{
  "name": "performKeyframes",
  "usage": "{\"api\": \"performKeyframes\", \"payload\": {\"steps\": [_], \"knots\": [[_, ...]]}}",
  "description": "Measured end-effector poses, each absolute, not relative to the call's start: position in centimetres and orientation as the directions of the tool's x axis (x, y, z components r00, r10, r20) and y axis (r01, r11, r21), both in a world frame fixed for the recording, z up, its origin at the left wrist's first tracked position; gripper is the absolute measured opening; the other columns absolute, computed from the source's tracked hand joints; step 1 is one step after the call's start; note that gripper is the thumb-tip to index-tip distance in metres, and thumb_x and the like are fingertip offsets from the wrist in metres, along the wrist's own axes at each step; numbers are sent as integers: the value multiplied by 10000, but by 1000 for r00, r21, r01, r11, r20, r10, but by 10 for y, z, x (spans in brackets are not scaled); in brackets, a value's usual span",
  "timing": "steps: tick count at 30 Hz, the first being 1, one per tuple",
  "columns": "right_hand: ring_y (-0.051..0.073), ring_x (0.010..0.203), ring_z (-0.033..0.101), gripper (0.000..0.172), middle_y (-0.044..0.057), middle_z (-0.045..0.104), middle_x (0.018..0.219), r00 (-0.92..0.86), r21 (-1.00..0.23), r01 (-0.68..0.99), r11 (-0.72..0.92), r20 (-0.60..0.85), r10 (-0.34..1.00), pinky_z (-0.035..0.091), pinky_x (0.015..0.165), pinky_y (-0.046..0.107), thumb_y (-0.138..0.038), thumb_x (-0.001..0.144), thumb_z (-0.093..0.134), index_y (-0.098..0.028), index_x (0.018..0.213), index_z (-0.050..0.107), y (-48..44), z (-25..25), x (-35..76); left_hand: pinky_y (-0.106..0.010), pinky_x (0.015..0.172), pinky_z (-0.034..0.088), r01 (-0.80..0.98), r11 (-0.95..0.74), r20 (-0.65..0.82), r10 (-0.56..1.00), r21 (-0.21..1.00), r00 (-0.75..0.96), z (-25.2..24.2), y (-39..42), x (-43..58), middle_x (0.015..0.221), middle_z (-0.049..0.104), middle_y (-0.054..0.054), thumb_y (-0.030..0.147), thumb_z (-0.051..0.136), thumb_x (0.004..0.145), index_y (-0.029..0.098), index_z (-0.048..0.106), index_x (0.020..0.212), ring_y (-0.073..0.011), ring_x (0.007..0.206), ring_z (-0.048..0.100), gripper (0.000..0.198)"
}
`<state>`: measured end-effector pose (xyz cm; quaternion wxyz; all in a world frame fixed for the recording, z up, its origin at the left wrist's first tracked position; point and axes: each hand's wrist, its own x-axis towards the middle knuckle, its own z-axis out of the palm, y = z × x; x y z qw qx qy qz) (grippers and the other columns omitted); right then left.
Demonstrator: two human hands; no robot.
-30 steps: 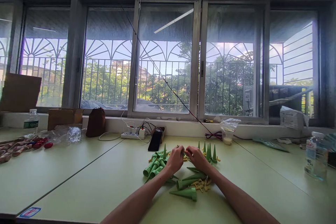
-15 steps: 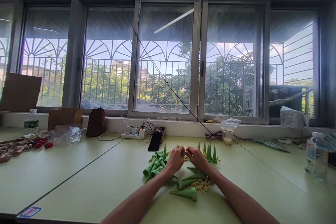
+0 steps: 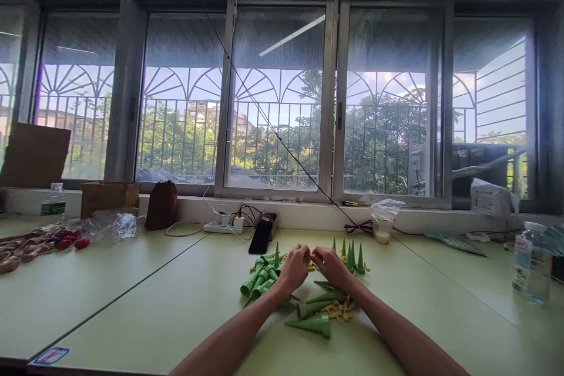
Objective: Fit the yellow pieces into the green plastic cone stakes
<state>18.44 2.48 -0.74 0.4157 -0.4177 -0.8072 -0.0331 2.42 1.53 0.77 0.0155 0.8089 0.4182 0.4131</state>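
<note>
My left hand (image 3: 295, 267) and my right hand (image 3: 329, 264) come together above the table, fingertips pinched and almost touching. Whatever lies between them is too small and hidden to name; a dark tip shows above the left fingers. Left of them lies a pile of green plastic cones (image 3: 263, 275) with collared ends. Several more green cones (image 3: 351, 258) stand upright just beyond my right hand. Nearer to me, a green cone (image 3: 315, 325) rests on its side, close to a heap of small yellow plastic pieces (image 3: 341, 310).
A phone (image 3: 261, 237) leans near a power strip (image 3: 218, 227) at the back. Behind on the right stands a bagged cup (image 3: 382, 228), with a large bottle (image 3: 530, 264) farther right. Brown pouch (image 3: 161, 205), cardboard box (image 3: 110, 198) and red-tipped wooden items (image 3: 66, 241) are at left.
</note>
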Motion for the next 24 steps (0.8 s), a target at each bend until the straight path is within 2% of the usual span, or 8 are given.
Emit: {"api": "performKeyframes", "payload": {"steps": [4,6,9,15,19,21,24], "knots": [[154,650,543,59,22,622,729,-298,-309,685,659,707,642,384,641,243,-205,885,537,-178,889,589,23,-7,184,-246,682,364,658,-660,664,678,363,314,6,18,24,798,599,-48,78,418,868,177,612,832,-169,768,560,220],[157,652,544,71,26,626,740,-298,-314,681,662,707,641,394,647,246,-189,868,546,-178,925,588,23,-7,184,-245,674,359,660,-660,666,676,358,316,5,18,24,786,595,-48,73,413,867,175,610,825,-168,758,557,226],[157,658,540,64,33,624,737,-308,-301,684,665,707,636,390,651,246,-174,872,528,-175,864,591,24,-8,184,-244,663,353,662,-659,667,676,358,312,5,18,24,785,592,-49,101,393,896,175,606,821,-165,743,554,238],[147,635,534,183,27,615,683,-308,-287,716,637,689,657,355,617,234,-229,914,516,-170,762,597,26,-8,184,-246,687,357,670,-653,656,683,353,321,6,17,23,794,604,-51,104,407,894,171,606,830,-168,766,558,219],[153,666,571,72,27,639,717,-307,-313,696,646,684,662,371,641,232,-219,884,564,-171,892,618,24,-8,184,-246,698,361,670,-652,651,687,356,323,7,17,23,818,617,-58,73,413,873,167,610,834,-171,791,568,221],[156,675,580,96,26,647,739,-304,-327,678,658,690,656,382,654,234,-194,870,569,-174,956,607,24,-8,184,-246,697,362,672,-651,652,686,354,321,7,16,23,818,619,-61,82,408,881,167,610,831,-173,792,569,225],[156,672,571,64,28,643,741,-309,-320,680,660,691,653,378,647,233,-180,865,555,-175,904,605,24,-9,184,-244,694,361,681,-642,645,694,353,319,8,15,23,804,612,-59,80,409,878,169,612,824,-173,785,568,228]]}}
